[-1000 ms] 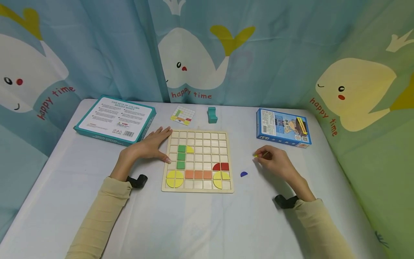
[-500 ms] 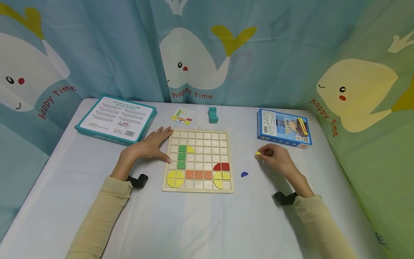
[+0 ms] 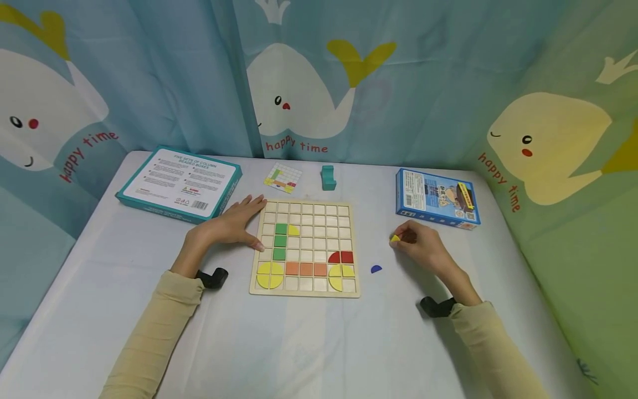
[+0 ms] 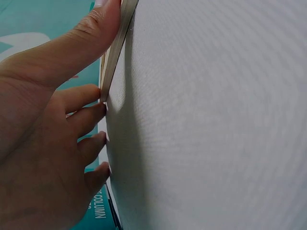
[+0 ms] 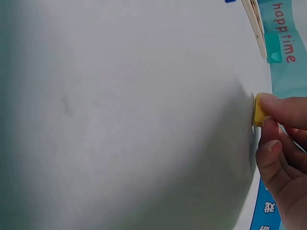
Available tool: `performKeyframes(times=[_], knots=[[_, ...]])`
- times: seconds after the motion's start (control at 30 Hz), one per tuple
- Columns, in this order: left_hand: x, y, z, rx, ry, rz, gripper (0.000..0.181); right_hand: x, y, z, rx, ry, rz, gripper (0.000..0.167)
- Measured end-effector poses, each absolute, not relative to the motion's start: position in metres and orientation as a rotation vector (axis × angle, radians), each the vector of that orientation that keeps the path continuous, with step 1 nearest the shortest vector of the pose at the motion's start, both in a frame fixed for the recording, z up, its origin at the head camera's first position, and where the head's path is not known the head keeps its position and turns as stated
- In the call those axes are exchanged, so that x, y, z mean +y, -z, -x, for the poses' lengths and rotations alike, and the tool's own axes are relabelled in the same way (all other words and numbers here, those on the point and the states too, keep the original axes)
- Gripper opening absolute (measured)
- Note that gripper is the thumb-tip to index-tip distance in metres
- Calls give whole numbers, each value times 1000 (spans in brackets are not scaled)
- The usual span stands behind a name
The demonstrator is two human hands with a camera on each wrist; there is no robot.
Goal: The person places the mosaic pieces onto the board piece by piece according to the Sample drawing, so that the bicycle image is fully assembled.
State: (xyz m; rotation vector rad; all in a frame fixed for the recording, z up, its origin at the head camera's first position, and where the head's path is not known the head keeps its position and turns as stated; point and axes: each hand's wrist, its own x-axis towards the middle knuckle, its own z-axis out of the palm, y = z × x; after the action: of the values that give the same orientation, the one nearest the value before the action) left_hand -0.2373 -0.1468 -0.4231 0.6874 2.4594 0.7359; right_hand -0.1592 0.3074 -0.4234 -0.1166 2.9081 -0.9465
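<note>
My right hand (image 3: 423,246) pinches a small yellow piece (image 5: 259,110) between thumb and fingers, to the right of the wooden grid board (image 3: 305,294). A blue half-round piece (image 3: 376,269) lies on the table between that hand and the board. At the board's left edge my left hand (image 3: 231,224) rests with spread fingers, thumb and fingertips touching the frame. On the board sit green squares (image 3: 281,241), orange squares (image 3: 306,269), a yellow circle of quarter pieces (image 3: 269,276), more yellow pieces (image 3: 336,276) at lower right, a lone yellow quarter (image 3: 293,230) and red pieces (image 3: 346,256).
Behind the board lie a pattern card (image 3: 282,177) and a teal block (image 3: 328,178). A teal-edged box (image 3: 180,183) stands at the back left, a blue box (image 3: 438,198) at the back right. A whale-print curtain (image 3: 423,83) hangs behind the table.
My right hand has shifted slightly and turned the yellow piece between its fingers, so more of its face shows than a second ago. The left hand and the board stay put.
</note>
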Motion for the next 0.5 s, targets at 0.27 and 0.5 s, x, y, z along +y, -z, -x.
performKeyframes(times=[0.27, 0.5], knots=[[-146, 423, 238, 2458, -723, -671, 116, 298, 422, 150, 2832, 1079, 167, 24], [-147, 424, 238, 2463, -711, -665, 116, 286, 416, 140, 2640, 1244, 241, 22]])
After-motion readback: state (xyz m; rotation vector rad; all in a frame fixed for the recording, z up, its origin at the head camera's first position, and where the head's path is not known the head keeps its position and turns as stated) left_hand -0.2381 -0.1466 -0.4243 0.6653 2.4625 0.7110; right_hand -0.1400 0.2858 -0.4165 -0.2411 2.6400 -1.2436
